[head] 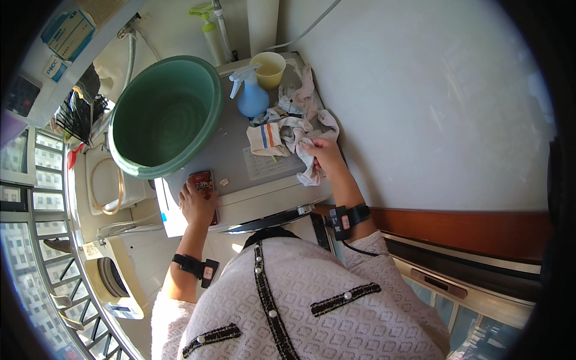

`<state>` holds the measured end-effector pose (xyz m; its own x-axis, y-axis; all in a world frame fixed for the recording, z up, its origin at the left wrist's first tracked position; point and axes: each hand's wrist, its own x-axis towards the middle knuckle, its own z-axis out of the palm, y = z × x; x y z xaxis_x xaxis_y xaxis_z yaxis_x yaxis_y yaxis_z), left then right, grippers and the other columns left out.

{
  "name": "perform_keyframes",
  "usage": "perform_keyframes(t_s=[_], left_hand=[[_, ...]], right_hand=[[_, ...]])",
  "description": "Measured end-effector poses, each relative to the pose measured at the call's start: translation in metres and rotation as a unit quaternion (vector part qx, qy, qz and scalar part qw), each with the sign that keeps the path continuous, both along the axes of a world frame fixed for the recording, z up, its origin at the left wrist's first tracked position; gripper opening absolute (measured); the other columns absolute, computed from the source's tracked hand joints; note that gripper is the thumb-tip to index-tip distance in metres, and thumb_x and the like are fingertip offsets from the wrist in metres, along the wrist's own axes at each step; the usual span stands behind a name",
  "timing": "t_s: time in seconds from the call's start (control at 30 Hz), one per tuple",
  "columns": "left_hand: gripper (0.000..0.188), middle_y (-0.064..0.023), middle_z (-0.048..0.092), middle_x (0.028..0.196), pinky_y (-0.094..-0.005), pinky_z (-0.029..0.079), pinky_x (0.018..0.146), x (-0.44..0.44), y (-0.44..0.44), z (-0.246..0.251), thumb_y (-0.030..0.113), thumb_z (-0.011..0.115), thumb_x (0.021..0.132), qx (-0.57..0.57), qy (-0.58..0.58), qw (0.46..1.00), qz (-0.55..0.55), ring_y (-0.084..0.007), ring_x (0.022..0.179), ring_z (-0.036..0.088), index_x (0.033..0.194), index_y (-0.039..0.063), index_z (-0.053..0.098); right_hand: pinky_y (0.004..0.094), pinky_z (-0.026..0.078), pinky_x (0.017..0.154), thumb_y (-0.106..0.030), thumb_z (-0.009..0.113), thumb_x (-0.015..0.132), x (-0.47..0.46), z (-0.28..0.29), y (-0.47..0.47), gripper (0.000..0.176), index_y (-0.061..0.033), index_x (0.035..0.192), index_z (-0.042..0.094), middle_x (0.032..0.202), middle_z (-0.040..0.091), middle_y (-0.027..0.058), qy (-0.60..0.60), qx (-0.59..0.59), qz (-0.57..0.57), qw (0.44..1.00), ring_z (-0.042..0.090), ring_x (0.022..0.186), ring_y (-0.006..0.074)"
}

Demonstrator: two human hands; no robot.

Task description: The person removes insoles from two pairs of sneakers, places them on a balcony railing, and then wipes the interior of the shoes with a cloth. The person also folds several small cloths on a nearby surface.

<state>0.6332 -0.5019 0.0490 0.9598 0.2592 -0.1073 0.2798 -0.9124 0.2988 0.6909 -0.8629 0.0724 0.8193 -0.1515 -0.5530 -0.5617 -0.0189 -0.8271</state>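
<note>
My left hand (pixel 198 202) lies over a smartphone (pixel 202 183) with its screen lit, at the front left of a washing machine's grey top (pixel 229 157). Whether its fingers grip the phone is unclear. At the right, my right hand (pixel 327 157) pinches a whitish sock (pixel 307 157) that hangs over the front edge. Beside it lies a cream sock with blue and orange stripes (pixel 269 138), and behind are more crumpled pale socks (pixel 306 92). A blue spray bottle (pixel 253 99) with a white head stands behind the socks, next to a yellow plastic cup (pixel 268 69).
A large green plastic basin (pixel 166 117) stands at the back left and juts past the machine's edge. A white wall (pixel 418 103) rises on the right. To the left are a white sink (pixel 101 180) and a shelf (pixel 33 67) with boxes. A small pale scrap (pixel 224 182) lies near the phone.
</note>
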Motion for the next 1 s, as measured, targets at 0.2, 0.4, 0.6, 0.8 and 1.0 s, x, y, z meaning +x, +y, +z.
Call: perform_keyframes(t_s=[0.2, 0.4, 0.6, 0.8, 1.0], left_hand=[[0.087, -0.0200, 0.047, 0.131, -0.0489, 0.039, 0.102, -0.002, 0.002, -0.001, 0.036, 0.075, 0.071, -0.004, 0.000, 1.000, -0.005, -0.0402, 0.121, 0.045, 0.141, 0.004, 0.035], [0.088, -0.0199, 0.046, 0.132, -0.0487, 0.037, 0.103, -0.002, 0.006, -0.005, 0.037, 0.075, 0.071, -0.001, -0.009, 1.000, -0.020, -0.0394, 0.122, 0.044, 0.141, 0.003, 0.034], [0.092, -0.0211, 0.046, 0.132, -0.0481, 0.037, 0.103, -0.004, 0.008, -0.002, 0.044, 0.078, 0.072, 0.003, -0.009, 0.999, -0.040, -0.0410, 0.121, 0.044, 0.142, 0.002, 0.034], [0.069, -0.0164, 0.049, 0.131, -0.0474, 0.039, 0.101, -0.003, 0.007, 0.016, 0.033, 0.075, 0.078, -0.034, -0.110, 0.981, -0.154, -0.0376, 0.119, 0.047, 0.134, 0.004, 0.047], [0.061, -0.0148, 0.055, 0.126, -0.0431, 0.043, 0.097, -0.008, -0.011, 0.050, 0.024, 0.076, 0.080, -0.367, -0.081, 0.853, -0.361, -0.0341, 0.115, 0.053, 0.132, 0.007, 0.050]], right_hand=[[0.0232, 0.045, 0.048, -0.027, 0.072, 0.086, 0.022, -0.004, 0.002, 0.053, -0.0012, 0.128, 0.054, 0.079, 0.064, 0.0020, -0.061, -0.117, -0.051, 0.990, 0.057, 0.060, 0.0084], [0.0279, 0.051, 0.062, -0.026, 0.073, 0.082, 0.059, -0.034, 0.009, 0.034, 0.0033, 0.100, 0.069, 0.080, 0.069, 0.0082, -0.098, -0.254, -0.053, 0.961, 0.065, 0.069, 0.0140], [0.0234, 0.044, 0.054, -0.019, 0.072, 0.084, 0.031, 0.048, 0.014, 0.026, 0.0005, 0.100, 0.068, 0.072, 0.061, -0.0007, -0.158, -0.068, -0.057, 0.983, 0.051, 0.056, 0.0073], [0.0221, 0.040, 0.053, -0.025, 0.070, 0.090, -0.004, 0.125, 0.027, 0.021, -0.0066, 0.083, 0.061, 0.068, 0.054, -0.0022, -0.197, 0.078, -0.023, 0.977, 0.047, 0.059, 0.0061], [0.0212, 0.037, 0.054, -0.025, 0.072, 0.088, -0.063, 0.130, 0.071, 0.025, -0.0066, 0.077, 0.060, 0.066, 0.052, -0.0046, -0.130, -0.030, 0.224, 0.966, 0.044, 0.061, 0.0037]])
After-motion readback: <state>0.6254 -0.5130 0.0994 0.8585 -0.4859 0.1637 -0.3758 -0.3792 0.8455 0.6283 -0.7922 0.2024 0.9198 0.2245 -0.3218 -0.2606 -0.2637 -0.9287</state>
